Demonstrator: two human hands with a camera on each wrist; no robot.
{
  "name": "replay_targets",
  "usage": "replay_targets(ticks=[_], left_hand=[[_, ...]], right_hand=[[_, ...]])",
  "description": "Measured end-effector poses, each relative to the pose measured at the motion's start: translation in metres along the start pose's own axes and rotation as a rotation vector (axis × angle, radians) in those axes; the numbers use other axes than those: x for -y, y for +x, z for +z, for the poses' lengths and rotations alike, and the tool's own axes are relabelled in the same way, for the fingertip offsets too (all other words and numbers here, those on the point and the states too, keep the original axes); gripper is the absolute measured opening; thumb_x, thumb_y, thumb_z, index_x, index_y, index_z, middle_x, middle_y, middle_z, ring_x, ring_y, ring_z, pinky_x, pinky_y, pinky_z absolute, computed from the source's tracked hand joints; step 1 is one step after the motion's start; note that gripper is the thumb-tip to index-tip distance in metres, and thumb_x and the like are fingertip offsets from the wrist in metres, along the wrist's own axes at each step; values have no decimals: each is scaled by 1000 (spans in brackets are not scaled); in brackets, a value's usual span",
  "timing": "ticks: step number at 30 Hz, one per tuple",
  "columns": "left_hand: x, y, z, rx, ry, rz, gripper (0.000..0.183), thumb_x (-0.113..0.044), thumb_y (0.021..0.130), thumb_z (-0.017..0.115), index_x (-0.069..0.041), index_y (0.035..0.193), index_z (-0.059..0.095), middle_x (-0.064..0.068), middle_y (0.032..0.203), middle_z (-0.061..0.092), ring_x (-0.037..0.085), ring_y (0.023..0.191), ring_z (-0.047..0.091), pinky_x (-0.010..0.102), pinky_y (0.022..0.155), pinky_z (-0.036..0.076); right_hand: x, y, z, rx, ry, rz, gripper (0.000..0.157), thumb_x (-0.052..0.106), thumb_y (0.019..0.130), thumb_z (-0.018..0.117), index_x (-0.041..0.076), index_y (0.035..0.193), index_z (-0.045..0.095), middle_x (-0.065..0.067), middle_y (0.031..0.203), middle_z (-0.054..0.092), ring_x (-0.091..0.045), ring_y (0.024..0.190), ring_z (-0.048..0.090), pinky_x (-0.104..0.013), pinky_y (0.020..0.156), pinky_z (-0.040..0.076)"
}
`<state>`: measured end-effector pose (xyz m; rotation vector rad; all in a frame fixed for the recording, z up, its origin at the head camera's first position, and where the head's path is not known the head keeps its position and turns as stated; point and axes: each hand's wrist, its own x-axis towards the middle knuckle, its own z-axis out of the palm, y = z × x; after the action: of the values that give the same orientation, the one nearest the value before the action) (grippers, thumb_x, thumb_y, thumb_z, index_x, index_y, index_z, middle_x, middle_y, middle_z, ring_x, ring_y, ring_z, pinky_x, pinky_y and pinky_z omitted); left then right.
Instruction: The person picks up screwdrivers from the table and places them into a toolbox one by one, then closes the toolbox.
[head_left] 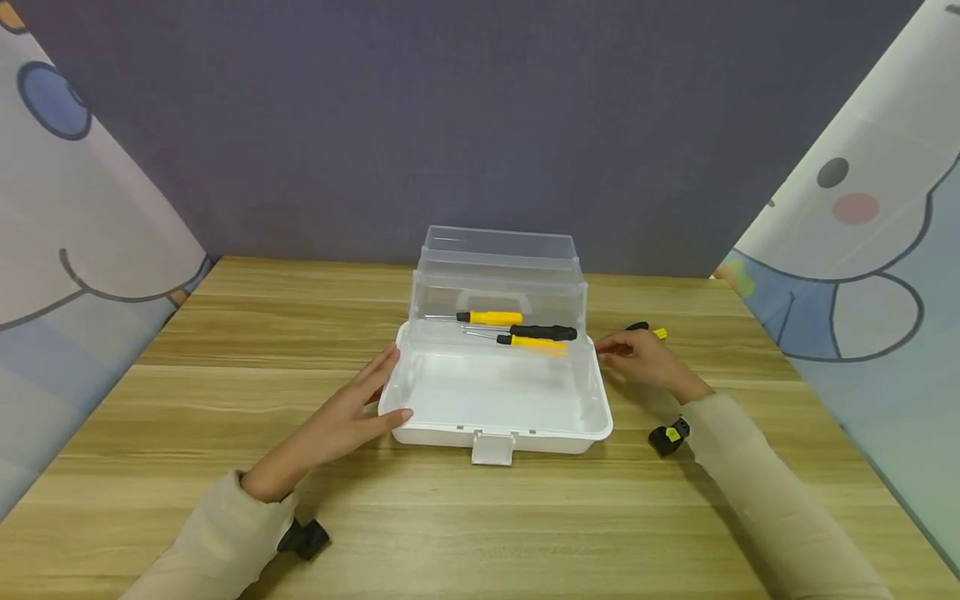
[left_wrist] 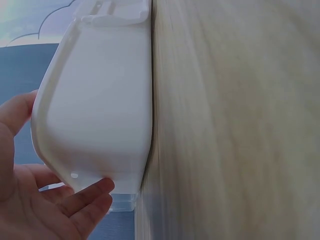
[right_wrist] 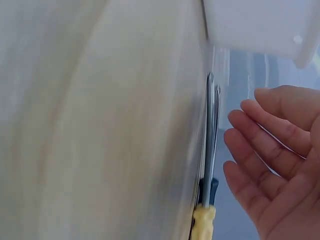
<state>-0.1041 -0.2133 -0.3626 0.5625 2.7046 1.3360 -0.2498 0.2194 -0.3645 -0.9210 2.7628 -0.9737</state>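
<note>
The toolbox (head_left: 495,392) is smooth white plastic with rounded corners, standing on the wood-grained table (head_left: 450,533) just toward 6 o'clock from the centre of my head view. Its clear, stepped lid (head_left: 498,243) stands raised at the box's 12 o'clock, and the tab-like latch (head_left: 492,450) juts out at 6. Across the lid's lower part I see two slim yellow-handled screwdrivers (head_left: 497,317) and one thicker black handle (head_left: 540,332), shafts pointing toward 9. My feed puts the left hand (head_left: 341,425) at the box's 9 o'clock, thumb and fingers spread apart, touching its rim and outer wall. At 3 o'clock, the right hand (head_left: 647,360) is bare-palmed, its fingers loosely curved, thumb apart, near a yellow-handled driver (right_wrist: 202,225) and a black-handled driver (right_wrist: 214,187) on the wood.
</note>
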Motion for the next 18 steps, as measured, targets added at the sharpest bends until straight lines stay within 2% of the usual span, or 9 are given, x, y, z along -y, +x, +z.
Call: replay_targets(ticks=[9, 18], left_hand=[[-1, -1, 0, -1, -7, 2, 87, -32, 89, 66, -2, 150, 12, 12, 158, 4, 32, 142, 10, 46, 106, 31], [0, 0, 0, -2, 1, 6, 87, -33, 89, 66, -2, 150, 13, 14, 158, 5, 32, 143, 9, 46, 106, 30]], right_hand=[[-6, -4, -15, -58, -71, -7, 17, 3, 88, 64, -4, 103, 69, -17, 100, 69, -28, 88, 65, -28, 76, 54], [-9, -9, -34, -60, -91, -2, 20, -1, 87, 64, -8, 105, 67, -22, 102, 68, -36, 90, 63, -44, 78, 53]])
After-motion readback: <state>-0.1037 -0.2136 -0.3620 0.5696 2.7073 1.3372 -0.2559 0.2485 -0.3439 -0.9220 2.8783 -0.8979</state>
